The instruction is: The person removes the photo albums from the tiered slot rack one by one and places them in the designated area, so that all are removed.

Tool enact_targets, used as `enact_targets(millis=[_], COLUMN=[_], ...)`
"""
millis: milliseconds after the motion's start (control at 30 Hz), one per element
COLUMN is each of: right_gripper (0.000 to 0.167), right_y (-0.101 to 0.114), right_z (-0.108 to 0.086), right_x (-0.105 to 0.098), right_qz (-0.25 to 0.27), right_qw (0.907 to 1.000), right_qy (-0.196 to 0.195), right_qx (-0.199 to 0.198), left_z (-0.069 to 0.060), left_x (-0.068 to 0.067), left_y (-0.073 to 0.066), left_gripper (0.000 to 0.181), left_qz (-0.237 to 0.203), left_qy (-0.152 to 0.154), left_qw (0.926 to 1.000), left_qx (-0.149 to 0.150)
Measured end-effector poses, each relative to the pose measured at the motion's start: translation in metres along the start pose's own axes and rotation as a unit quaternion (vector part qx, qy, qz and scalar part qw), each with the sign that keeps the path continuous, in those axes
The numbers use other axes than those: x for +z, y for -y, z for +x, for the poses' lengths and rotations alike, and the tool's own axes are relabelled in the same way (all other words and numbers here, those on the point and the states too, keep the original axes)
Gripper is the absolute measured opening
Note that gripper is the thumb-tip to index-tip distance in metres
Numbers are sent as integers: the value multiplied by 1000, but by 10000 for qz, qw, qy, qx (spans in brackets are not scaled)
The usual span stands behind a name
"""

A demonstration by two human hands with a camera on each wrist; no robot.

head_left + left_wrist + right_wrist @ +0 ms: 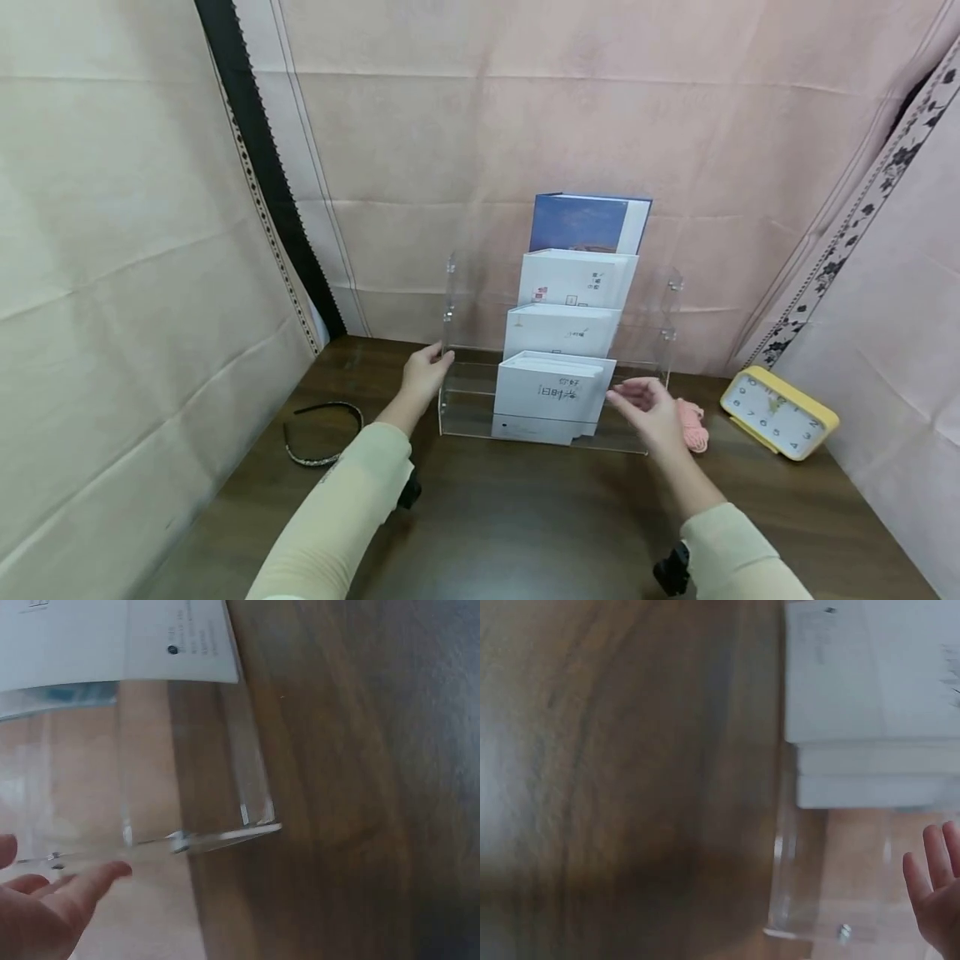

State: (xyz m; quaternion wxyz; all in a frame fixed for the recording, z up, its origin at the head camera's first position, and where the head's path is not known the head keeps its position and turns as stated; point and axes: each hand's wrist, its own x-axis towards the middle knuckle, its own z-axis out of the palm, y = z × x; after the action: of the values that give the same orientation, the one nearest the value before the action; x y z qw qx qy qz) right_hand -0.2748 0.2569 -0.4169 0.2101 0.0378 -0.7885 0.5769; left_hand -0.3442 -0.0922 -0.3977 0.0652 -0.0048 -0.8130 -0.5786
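Plastic rack [467, 407], left edge: The left hand [424, 373] is right here. Its fingers reach out almost straight, with the thumb apart. I cannot tell if they touch the clear edge.
Rack, right part: The right hand [648, 410] is in front of it, just beside the books. Its fingers are straight and a bit spread.
White books [555, 392]: They stand in the middle of the rack, in three rows that go up like stairs. The front one has dark writing.
Blue and white book [581, 221]: At the top of the rack, behind the white ones.
Pink bundle [692, 427]: On the table, near the rack's right side.
Yellow clock [780, 414]: Right of the rack, past the pink bundle.
Dark headband [309, 462]: Left of the rack, near the left sleeve [337, 508].
Brown table [510, 517]: Under the rack.
Pale cloth [397, 125]: Behind the rack.
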Motion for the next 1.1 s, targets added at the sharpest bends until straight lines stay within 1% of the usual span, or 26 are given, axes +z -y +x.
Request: enact_targets(millis=[67, 133, 200, 300, 367, 433, 500, 567, 667, 733, 800, 900, 933, 1000, 1100], right_gripper=[46, 53, 55, 49, 44, 42, 40, 39, 38, 37, 37, 37, 37, 37, 37], right_y=[-11, -17, -21, -24, -25, -24, -17, -4, 18, 25, 35, 47, 50, 60, 70], right_z=[1, 1, 0, 0, 1, 2, 1, -1, -3, 1, 5, 11, 12, 13, 17], right_x=[12, 23, 31, 38, 39, 40, 42, 44, 47, 49, 52, 54, 54, 53, 43], right_qz=[-281, -700, -955, -859, -570, -339, -85, 81, 156, 100, 50, 97, 161, 352, 896], right_qw=[9993, 9964, 9940, 9956, 9982, 9994, 9998, 9992, 9972, 9944, 9921, 9899, 9900, 9916, 9911], right_qy=[219, 431, 465, 273, 61, -60, -99, -121, -48, 45, 212, 397, 426, 397, 224], right_qx=[77, 186, 251, 269, 188, 27, -179, -382, -723, -1049, -1237, -1356, -1337, -1176, -958], left_z=[-1, -2, -2, -2, 0, 1, 2, 3, 4, 5, 5, 6, 6, 7, 8], left_x=[3, 4, 4, 4, 5, 6, 8, 10, 13, 15, 16, 19, 20, 22, 24], left_y=[3, 4, 4, 3, 3, 2, 1, 0, -1, -1, -2, -2, -2, -1, 2], left_gripper=[44, 41, 40, 40, 40, 41, 41, 41, 42, 43, 43, 43, 43, 44, 45], left_qz=[-82, -87, -38, -42, -71, -131, -162, -138, -192, -217, -234, -317, -364, -441, -545], left_qy=[-160, -284, -368, -333, -268, -200, -158, -99, 20, 81, 126, 193, 240, 318, 422], left_qw=[9998, 9996, 9993, 9994, 9996, 9997, 9997, 9998, 9997, 9995, 9993, 9986, 9982, 9974, 9964], left_qx=[-2, 7, -2, -86, -88, -94, -79, -72, -162, -209, -266, -368, -408, -464, -488])
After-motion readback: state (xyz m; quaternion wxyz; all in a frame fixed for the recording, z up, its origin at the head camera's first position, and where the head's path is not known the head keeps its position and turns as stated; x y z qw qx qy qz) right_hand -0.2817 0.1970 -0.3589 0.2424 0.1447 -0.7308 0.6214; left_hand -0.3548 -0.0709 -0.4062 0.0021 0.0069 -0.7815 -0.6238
